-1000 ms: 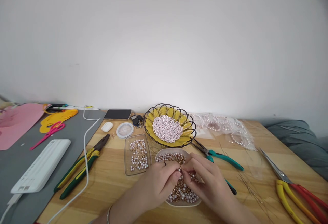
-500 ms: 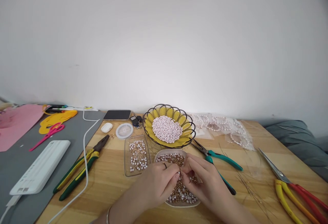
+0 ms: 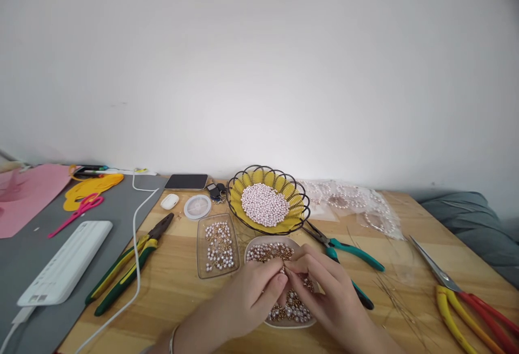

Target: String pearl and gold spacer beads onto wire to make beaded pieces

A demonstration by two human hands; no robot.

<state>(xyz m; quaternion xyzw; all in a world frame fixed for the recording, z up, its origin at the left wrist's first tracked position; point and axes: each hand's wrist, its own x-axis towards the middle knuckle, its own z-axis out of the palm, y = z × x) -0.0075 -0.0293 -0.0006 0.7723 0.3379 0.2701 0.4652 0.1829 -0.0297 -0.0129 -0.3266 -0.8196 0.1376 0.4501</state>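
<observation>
My left hand (image 3: 255, 292) and my right hand (image 3: 326, 284) meet fingertip to fingertip over a white bowl (image 3: 268, 325) of pearl and gold beads. Both are closed in a pinch. A small pearl bead (image 3: 283, 270) shows between the fingertips; anything else in them is hidden. To the left of the bowl stands a clear tray (image 3: 201, 273) with loose pearl and gold pieces. Behind it is a yellow basket (image 3: 239, 186) with a black wire rim, holding a heap of pale pink beads (image 3: 265, 204).
Teal-handled pliers (image 3: 352, 251) lie right of the bowl, near thin wires (image 3: 399, 305) and large scissors (image 3: 450, 284). Bagged bead strands (image 3: 365, 202) lie at the back. Green-yellow pliers (image 3: 127, 262), a white cable (image 3: 135, 240), a power bank (image 3: 67, 262) and a phone (image 3: 186, 181) lie left.
My hands stay over the bowl. The fingers of both hands have shifted slightly, and the left fingers curl closer under the right fingertips. The objects on the table have not moved.
</observation>
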